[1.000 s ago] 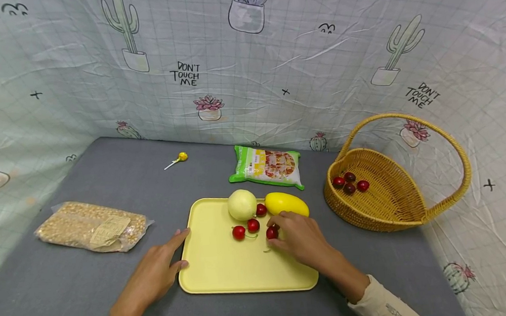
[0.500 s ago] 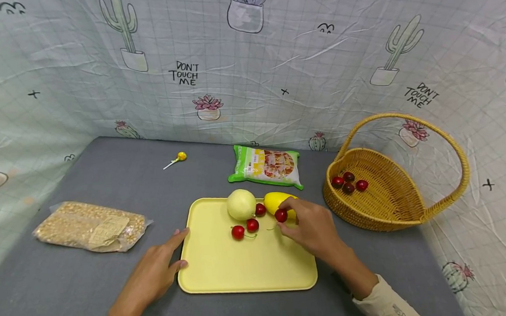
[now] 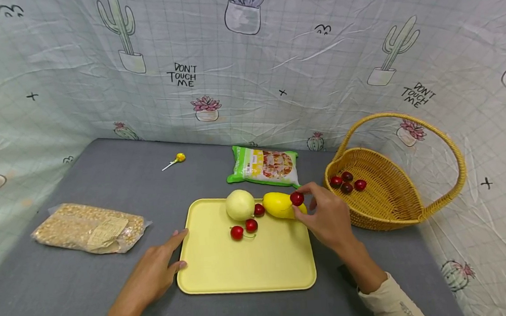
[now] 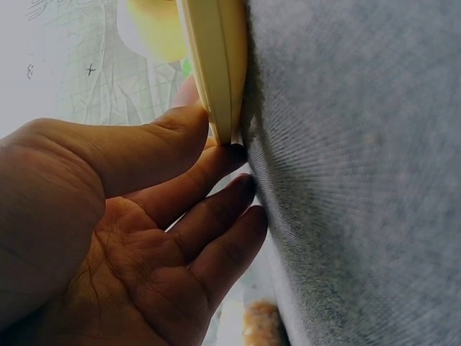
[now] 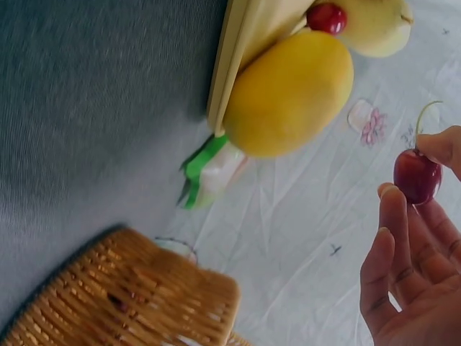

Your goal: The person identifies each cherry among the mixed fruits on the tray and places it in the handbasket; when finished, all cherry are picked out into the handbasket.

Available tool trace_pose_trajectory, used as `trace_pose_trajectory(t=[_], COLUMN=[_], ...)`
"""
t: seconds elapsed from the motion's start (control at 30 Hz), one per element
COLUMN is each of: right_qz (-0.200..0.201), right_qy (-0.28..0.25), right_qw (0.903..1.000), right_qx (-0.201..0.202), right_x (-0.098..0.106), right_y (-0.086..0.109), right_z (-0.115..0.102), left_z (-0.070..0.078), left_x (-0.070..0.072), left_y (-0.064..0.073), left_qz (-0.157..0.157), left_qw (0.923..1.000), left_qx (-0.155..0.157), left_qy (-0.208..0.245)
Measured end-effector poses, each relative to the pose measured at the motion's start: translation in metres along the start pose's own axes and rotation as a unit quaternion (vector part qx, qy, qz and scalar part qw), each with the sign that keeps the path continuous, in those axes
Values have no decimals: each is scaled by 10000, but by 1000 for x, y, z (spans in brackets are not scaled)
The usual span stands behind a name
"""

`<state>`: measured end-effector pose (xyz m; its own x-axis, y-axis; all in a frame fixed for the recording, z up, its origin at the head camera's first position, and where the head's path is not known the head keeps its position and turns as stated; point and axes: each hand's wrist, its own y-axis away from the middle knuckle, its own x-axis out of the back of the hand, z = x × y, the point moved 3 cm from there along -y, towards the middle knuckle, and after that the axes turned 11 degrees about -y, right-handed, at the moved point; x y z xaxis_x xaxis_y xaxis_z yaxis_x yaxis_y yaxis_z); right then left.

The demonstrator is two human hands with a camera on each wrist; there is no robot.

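Right hand (image 3: 326, 216) pinched a cherry (image 3: 297, 198) at frame centre, lifted over the mango (image 3: 281, 205) — between tray (image 3: 244, 273) and basket (image 3: 386, 202), left hand (image 3: 153, 277) flat with straight fingers against the tray's left edge, three cherries on tray.

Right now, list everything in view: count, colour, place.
tray: one, yellow, centre of table
held cherry: one, red, above tray's far right corner
tray cherries: three, red, on tray
round fruit: one, pale yellow, tray's far edge
mango: one, yellow, tray's far right
basket: one, wicker, right of tray
basket cherries: four, red, in basket
snack packet: one, green, behind tray
grain bag: one, clear, left
lollipop: one, yellow, far left
table: one, grey
left hand: touches tray's left edge
right hand: grip pinches held cherry
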<state>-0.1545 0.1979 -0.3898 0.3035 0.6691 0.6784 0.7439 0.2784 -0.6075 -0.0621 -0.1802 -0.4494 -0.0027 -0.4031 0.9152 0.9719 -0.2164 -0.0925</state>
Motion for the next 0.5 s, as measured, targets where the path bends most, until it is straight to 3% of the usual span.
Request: trace_pose_trajectory(t=[0.5], right_qz=[830], right_qy=[-145], right_qw=[9964], right_qx=[-112], right_x=[25], right_y=[-6], right_z=[28], left_z=[1], left_x=[0], left_y=[0], left_qz=[7], left_qw=[10000], left_qx=[-10], left_qy=[21])
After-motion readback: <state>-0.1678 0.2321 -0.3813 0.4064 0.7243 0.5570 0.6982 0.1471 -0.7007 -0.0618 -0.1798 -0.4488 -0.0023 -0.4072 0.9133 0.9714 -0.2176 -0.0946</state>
